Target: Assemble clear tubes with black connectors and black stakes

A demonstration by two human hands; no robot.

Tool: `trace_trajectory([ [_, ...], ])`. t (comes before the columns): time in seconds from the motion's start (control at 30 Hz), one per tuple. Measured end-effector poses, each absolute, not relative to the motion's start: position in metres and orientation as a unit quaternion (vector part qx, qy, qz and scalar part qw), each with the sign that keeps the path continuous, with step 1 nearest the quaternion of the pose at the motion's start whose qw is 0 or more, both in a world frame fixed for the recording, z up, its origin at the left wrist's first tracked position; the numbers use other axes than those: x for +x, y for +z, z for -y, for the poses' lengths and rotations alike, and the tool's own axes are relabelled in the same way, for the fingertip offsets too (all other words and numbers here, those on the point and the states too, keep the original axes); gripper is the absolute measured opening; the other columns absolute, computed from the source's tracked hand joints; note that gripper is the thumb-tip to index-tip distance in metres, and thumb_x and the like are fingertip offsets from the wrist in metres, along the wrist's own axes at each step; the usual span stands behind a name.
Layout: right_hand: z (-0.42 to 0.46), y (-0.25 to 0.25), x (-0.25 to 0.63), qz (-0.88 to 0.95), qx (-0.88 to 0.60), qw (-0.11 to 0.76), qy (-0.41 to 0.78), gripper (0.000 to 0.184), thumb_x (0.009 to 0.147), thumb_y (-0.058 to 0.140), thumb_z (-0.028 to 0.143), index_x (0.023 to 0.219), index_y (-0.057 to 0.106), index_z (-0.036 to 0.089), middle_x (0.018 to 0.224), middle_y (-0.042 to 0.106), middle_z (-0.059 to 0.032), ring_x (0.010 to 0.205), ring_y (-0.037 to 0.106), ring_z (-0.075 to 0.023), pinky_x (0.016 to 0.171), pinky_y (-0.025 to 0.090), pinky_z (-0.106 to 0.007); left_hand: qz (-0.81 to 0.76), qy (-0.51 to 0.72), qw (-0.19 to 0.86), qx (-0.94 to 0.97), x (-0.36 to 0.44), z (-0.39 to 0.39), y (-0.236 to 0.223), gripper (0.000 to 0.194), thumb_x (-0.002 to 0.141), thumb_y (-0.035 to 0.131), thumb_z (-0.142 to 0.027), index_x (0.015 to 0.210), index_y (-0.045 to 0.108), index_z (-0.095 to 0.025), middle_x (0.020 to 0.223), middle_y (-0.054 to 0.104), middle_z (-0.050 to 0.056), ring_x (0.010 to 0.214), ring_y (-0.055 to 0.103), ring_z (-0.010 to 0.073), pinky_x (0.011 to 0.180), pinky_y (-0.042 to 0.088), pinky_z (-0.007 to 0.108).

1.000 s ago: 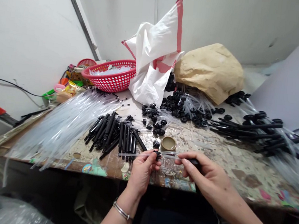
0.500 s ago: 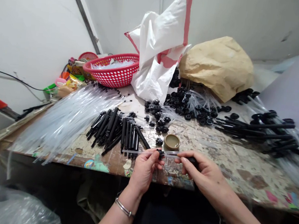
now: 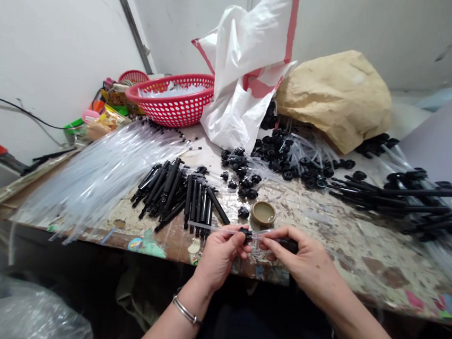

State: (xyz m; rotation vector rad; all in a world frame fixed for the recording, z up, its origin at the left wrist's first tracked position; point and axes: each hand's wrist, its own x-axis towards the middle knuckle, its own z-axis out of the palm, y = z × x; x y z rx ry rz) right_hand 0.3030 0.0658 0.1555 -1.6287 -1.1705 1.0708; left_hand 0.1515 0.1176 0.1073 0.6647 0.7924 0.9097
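My left hand [image 3: 222,251] pinches a small black plastic fitting [image 3: 244,235] between thumb and fingers. A thin clear tube [image 3: 202,226] sticks out to the left past that hand. My right hand [image 3: 296,248], its fingers closed, grips a short length of clear tubing [image 3: 258,235] against the fitting's right side. A black rounded piece [image 3: 288,245], partly hidden, shows in the same hand; its kind is unclear. Just beyond my hands are a small round dish of liquid [image 3: 263,213] and a loose black fitting [image 3: 243,212].
Black tubes [image 3: 168,188] lie in a pile left of centre, beside a fan of long clear tubes [image 3: 89,177]. Behind stand a red basket [image 3: 171,113], a white sack [image 3: 244,59] and a brown paper bag [image 3: 337,95]. More black parts [image 3: 399,194] lie right.
My right hand has come slightly nearer my left, and its fingertips are now closer to the black fitting. The whole view has shifted a little.
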Motion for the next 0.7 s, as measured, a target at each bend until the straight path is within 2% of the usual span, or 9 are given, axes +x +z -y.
trace_trajectory([
  [0.37, -0.072, 0.154, 0.298, 0.469, -0.664, 0.41, 0.412, 0.023, 0.071, 0.064, 0.04, 0.076, 0.065, 0.018, 0.071, 0.071, -0.0052, 0.067, 0.067, -0.019, 0.063, 0.054, -0.031, -0.36, 0.411, 0.779, 0.307, 0.15, -0.119, 0.103, 0.03, 0.061, 0.079, -0.03, 0.085, 0.072, -0.012, 0.064, 0.067, 0.003, 0.051, 0.058, 0.0096, 0.047, 0.041, 0.018],
  [0.57, -0.072, 0.156, 0.295, 0.427, -0.638, 0.435, 0.471, 0.026, 0.07, 0.066, 0.042, 0.076, 0.062, 0.017, 0.071, 0.071, -0.0051, 0.067, 0.068, -0.0184, 0.061, 0.056, -0.029, -0.37, 0.412, 0.775, 0.303, 0.149, -0.12, 0.103, 0.033, 0.059, 0.079, -0.032, 0.085, 0.072, -0.012, 0.06, 0.065, 0.003, 0.049, 0.056, 0.0086, 0.045, 0.038, 0.017],
  [0.7, -0.074, 0.159, 0.291, 0.423, -0.629, 0.447, 0.475, 0.022, 0.07, 0.066, 0.038, 0.074, 0.061, 0.017, 0.07, 0.07, -0.0048, 0.066, 0.067, -0.0178, 0.064, 0.055, -0.03, -0.372, 0.404, 0.781, 0.298, 0.148, -0.121, 0.105, 0.034, 0.058, 0.08, -0.033, 0.084, 0.072, -0.014, 0.064, 0.066, 0.003, 0.052, 0.056, 0.0074, 0.045, 0.038, 0.016],
])
